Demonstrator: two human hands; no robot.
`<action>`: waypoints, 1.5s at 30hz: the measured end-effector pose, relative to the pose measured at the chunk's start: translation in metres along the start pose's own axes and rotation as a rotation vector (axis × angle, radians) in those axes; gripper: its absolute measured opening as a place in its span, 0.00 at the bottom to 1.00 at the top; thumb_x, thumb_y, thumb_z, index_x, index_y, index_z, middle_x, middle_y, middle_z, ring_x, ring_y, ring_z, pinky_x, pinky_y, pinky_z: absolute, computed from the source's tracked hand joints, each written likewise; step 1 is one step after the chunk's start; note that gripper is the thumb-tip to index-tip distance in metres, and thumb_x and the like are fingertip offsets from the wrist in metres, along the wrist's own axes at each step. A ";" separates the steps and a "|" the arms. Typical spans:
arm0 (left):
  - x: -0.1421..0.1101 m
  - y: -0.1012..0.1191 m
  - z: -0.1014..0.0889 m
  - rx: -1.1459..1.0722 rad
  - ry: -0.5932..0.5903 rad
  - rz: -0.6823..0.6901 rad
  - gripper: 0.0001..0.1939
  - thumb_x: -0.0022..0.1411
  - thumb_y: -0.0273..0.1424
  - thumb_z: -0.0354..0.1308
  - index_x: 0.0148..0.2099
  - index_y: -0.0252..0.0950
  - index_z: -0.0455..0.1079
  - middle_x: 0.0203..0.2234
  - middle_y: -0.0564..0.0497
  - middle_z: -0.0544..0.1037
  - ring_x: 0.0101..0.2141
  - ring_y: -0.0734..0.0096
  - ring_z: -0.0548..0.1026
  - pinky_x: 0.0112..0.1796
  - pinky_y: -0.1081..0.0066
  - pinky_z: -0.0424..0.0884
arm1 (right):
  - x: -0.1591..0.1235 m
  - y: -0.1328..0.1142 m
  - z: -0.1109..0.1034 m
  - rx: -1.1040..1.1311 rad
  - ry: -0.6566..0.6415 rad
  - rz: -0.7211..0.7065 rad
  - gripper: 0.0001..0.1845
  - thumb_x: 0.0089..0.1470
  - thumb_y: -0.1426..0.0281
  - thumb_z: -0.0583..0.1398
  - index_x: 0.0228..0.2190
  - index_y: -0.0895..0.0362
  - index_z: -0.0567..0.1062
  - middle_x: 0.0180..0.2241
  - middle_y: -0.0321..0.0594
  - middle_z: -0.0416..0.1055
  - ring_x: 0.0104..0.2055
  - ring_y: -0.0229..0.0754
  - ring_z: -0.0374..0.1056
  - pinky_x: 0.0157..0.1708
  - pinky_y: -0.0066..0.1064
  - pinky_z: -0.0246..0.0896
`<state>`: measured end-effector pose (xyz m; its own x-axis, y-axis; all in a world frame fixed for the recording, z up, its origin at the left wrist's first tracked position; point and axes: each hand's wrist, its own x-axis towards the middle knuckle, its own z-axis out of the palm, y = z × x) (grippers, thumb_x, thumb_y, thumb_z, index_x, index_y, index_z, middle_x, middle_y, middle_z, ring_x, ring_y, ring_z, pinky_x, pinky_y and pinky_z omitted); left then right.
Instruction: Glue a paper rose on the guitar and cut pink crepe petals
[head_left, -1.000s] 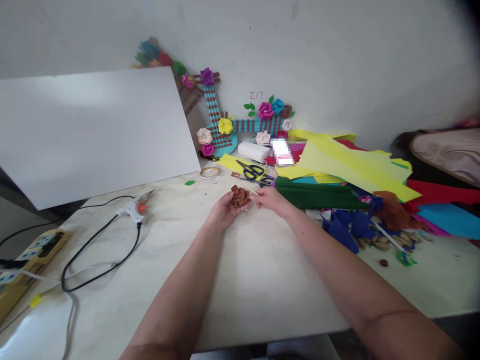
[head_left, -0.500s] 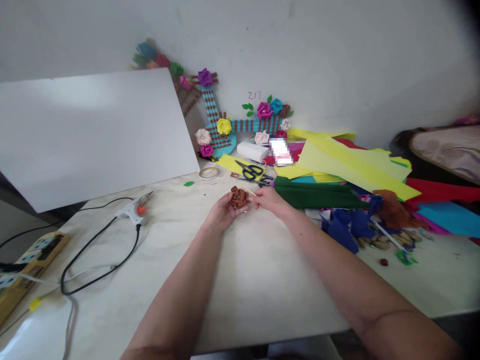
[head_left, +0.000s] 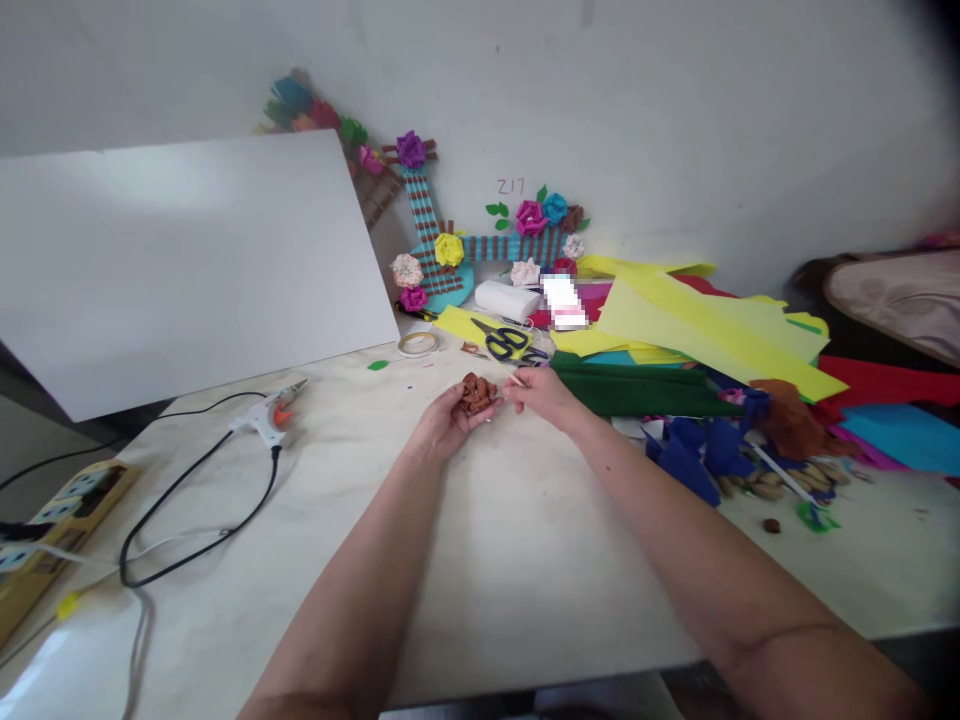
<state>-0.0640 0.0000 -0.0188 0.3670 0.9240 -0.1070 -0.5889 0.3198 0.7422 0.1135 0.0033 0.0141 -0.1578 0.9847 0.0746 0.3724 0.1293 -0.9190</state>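
In my left hand (head_left: 444,422) rests a brown paper flower (head_left: 477,393), its folded petals facing up and my fingers curled around its lower side. Close beside it, on the right, my right hand (head_left: 541,395) pinches a thin pale wooden stick (head_left: 510,374), which points up and to the left past the flower. Behind the hands lie dark-handled scissors (head_left: 504,342) on a yellow paper strip (head_left: 459,325). A roll of tape (head_left: 418,345) and a small green paper leaf (head_left: 377,365) are on the table left of them.
A glue gun (head_left: 261,420) with its looped cable lies at left, near a power strip (head_left: 94,495). A white board (head_left: 187,280) leans behind. Flower-decorated turquoise guitars (head_left: 442,285) stand against the wall. Coloured paper sheets (head_left: 697,325) and blue scraps (head_left: 686,455) are heaped at right.
The brown flower has turned and tilted slightly in my left hand. My right hand and the stick have shifted a little away from it.
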 end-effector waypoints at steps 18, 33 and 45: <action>0.000 0.000 0.004 -0.061 0.082 0.062 0.11 0.63 0.26 0.48 0.47 0.34 0.64 0.38 0.43 0.74 0.38 0.66 0.76 0.39 0.62 0.74 | 0.003 0.011 0.006 -0.591 0.130 -0.487 0.08 0.49 0.69 0.59 0.24 0.56 0.78 0.28 0.39 0.75 0.30 0.38 0.66 0.28 0.26 0.51; -0.001 0.003 0.005 -0.030 0.138 0.042 0.18 0.62 0.26 0.49 0.55 0.39 0.58 0.37 0.47 0.75 0.34 0.69 0.77 0.33 0.67 0.76 | -0.001 0.013 0.004 -0.681 0.071 -0.724 0.09 0.53 0.70 0.57 0.31 0.56 0.78 0.32 0.39 0.73 0.33 0.37 0.67 0.30 0.26 0.55; 0.000 0.002 0.002 -0.078 0.060 -0.026 0.15 0.65 0.34 0.45 0.51 0.35 0.63 0.35 0.45 0.75 0.32 0.66 0.77 0.34 0.64 0.76 | -0.002 0.016 0.008 -0.659 0.124 -0.743 0.11 0.53 0.70 0.57 0.35 0.54 0.79 0.33 0.40 0.74 0.32 0.37 0.67 0.30 0.25 0.56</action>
<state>-0.0634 0.0006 -0.0159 0.3406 0.9253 -0.1667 -0.6351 0.3572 0.6849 0.1125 0.0027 -0.0039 -0.4737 0.6278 0.6177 0.6564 0.7193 -0.2277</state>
